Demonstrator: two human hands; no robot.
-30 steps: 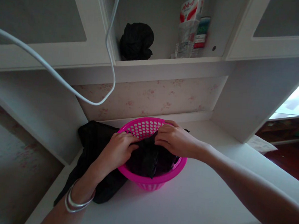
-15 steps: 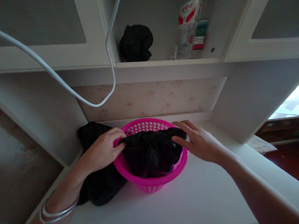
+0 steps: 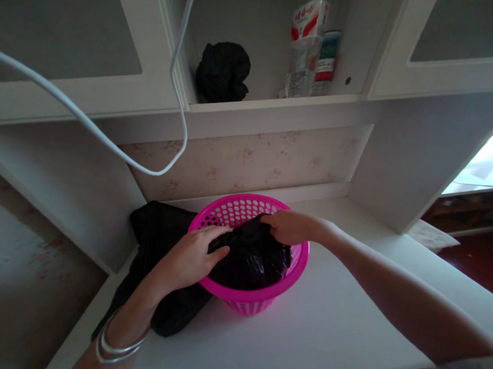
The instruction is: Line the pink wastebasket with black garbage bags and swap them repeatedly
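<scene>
A pink plastic basket (image 3: 252, 295) with round holes stands on the white surface. Inside it lies a crumpled, shiny black plastic bag (image 3: 253, 262). My left hand (image 3: 195, 259) reaches over the basket's left rim, its thumb and fingers apart at the bag's left edge. On the other side, my right hand (image 3: 288, 226) is closed on the upper right part of the bag; its fingertips are partly hidden. Behind my left forearm, a larger piece of black fabric or bag (image 3: 176, 310) lies against the basket's left side.
A white cable (image 3: 88, 124) hangs in front of the cabinet at upper left. On the shelf above sit a crumpled black bundle (image 3: 222, 73), a clear bottle with a red and white label (image 3: 305, 50) and a can (image 3: 328, 55). White side panels (image 3: 413, 149) flank the surface.
Both hands have moved inward over the basket, my left to the right and my right to the left. My left fingers have spread from their pinch. The bag has sunk lower and bunched up.
</scene>
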